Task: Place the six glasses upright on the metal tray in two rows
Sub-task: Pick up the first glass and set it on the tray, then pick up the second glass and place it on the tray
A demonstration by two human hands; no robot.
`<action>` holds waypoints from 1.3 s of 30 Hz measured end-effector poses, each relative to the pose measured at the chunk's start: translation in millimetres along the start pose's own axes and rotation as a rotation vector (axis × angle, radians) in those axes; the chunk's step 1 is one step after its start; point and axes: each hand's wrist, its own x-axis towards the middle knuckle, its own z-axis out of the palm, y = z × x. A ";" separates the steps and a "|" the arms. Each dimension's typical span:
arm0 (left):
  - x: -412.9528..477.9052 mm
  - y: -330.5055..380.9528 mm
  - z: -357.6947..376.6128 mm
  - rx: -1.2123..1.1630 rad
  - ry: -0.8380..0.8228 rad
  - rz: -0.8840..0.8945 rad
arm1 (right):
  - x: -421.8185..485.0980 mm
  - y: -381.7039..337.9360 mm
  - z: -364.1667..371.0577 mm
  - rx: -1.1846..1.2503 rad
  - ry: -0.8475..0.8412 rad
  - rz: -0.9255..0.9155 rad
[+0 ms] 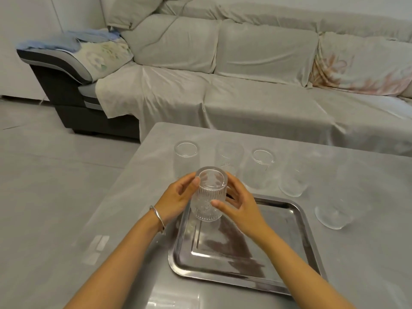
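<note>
A ribbed clear glass [208, 195] is held above the far-left corner of the metal tray [298, 241], base end tilted toward me. My left hand [178, 197] grips its left side and my right hand [238, 204] its right side, both closed on it. The tray holds no other glass. Several more clear glasses stand on the grey table beyond and right of the tray: one at far left [186, 158], one behind my hands [228, 156], one [259, 169], one [293, 180], and one right of the tray [333, 214].
The grey table [367, 253] ends at its left edge near my left forearm. A cloth-covered sofa [245, 85] runs along the far side of the table. Grey floor [55, 175] lies to the left.
</note>
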 end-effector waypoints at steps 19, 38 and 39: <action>-1.2 -20.1 -0.6 0.013 -0.053 0.015 | -2.0 25.7 8.7 0.001 0.000 0.020; 37.2 -3.8 -69.1 0.138 0.255 -0.090 | 88.7 -43.5 -14.0 0.178 -0.376 0.434; 43.5 -5.3 -70.4 0.147 0.256 -0.088 | 96.6 -42.0 -10.2 0.153 -0.386 0.441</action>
